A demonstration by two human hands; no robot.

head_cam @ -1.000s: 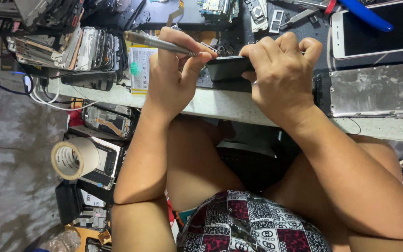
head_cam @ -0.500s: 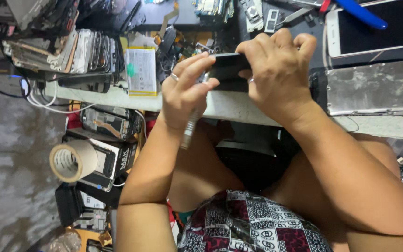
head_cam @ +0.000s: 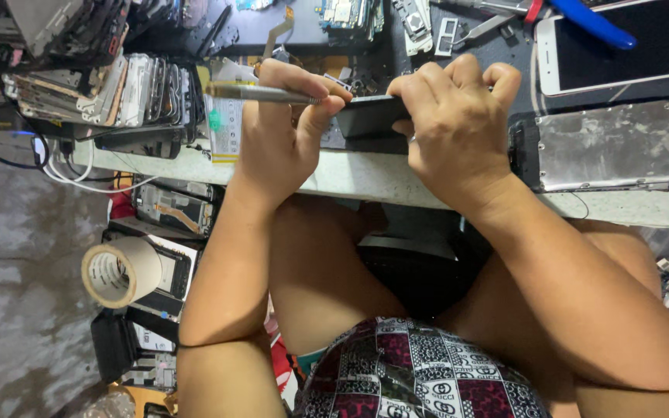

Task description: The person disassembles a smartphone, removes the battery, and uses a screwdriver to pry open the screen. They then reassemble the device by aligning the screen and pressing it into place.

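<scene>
Dark and flat, a phone body (head_cam: pixel 369 116) sits pinched between both hands at the near edge of the pale surface (head_cam: pixel 365 174), propped up so its side faces the tool. The right hand (head_cam: pixel 458 128) is curled tight over the phone's right end, fingers folded on top, seemingly to brace it against the surface. The left hand (head_cam: pixel 280 124) is closed around metal tweezers (head_cam: pixel 261 93), held level with the tip pointing at the phone's left edge, thumb pressing close to the tip for control. Just left, a rack of stacked phone frames (head_cam: pixel 110 89) stands on the surface; a bare metal phone chassis (head_cam: pixel 613 151) and a white phone (head_cam: pixel 621 46) lie to the right. Below the surface's edge, a roll of masking tape (head_cam: pixel 121 271) rests among more parts.
</scene>
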